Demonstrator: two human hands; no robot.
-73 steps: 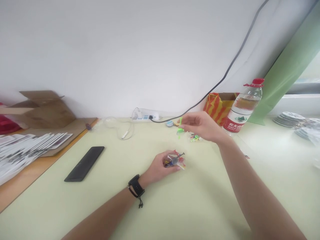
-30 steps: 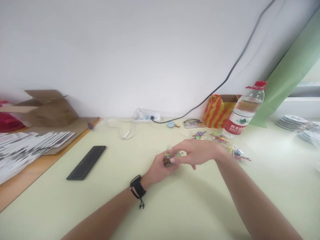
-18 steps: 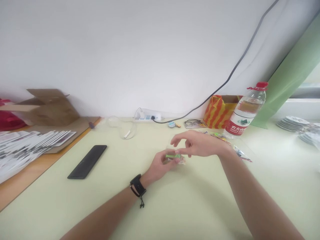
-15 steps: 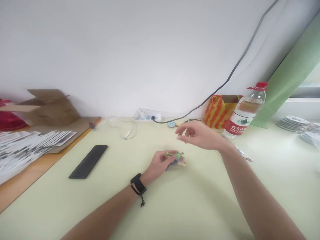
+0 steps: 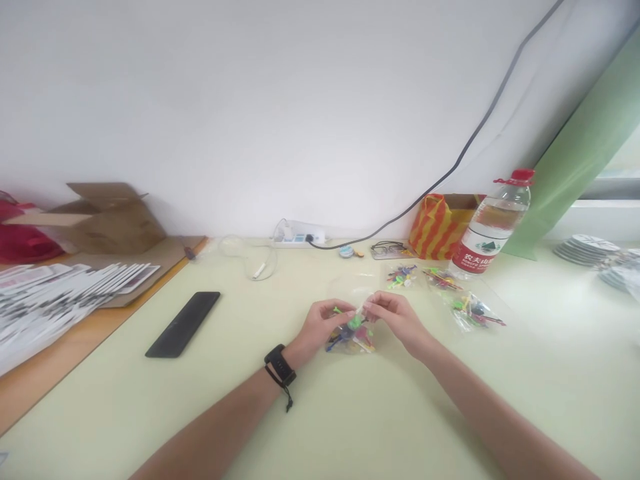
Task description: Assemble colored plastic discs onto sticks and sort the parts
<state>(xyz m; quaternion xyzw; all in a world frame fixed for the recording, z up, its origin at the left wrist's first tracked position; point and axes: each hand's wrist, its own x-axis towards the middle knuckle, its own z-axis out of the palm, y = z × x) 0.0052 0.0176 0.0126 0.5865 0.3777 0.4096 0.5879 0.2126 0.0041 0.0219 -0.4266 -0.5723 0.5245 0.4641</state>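
A clear plastic bag (image 5: 350,345) of small colourful plastic pieces is between my hands at the middle of the table. My left hand (image 5: 321,327), with a black watch (image 5: 280,365) on its wrist, grips the bag's left side, thumb on top near a green piece (image 5: 355,323). From the right, my right hand (image 5: 396,319) pinches the bag's upper part with thumb and forefinger. Beyond my right hand lie similar bags: one small bag (image 5: 401,275), another bag (image 5: 443,278) and a nearer bag (image 5: 473,310).
A large water bottle (image 5: 493,227) stands beside a red-and-yellow bag (image 5: 433,227). Eyeglasses (image 5: 387,249) and a power strip (image 5: 299,238) lie along the wall. To the left are a black flat slab (image 5: 184,324), stacked cards (image 5: 75,287) and a cardboard box (image 5: 117,217). Stacked discs (image 5: 587,247) sit far right.
My right hand has come down and nearer, from the air above the table to the bag, and now pinches it. My left hand still holds the bag.
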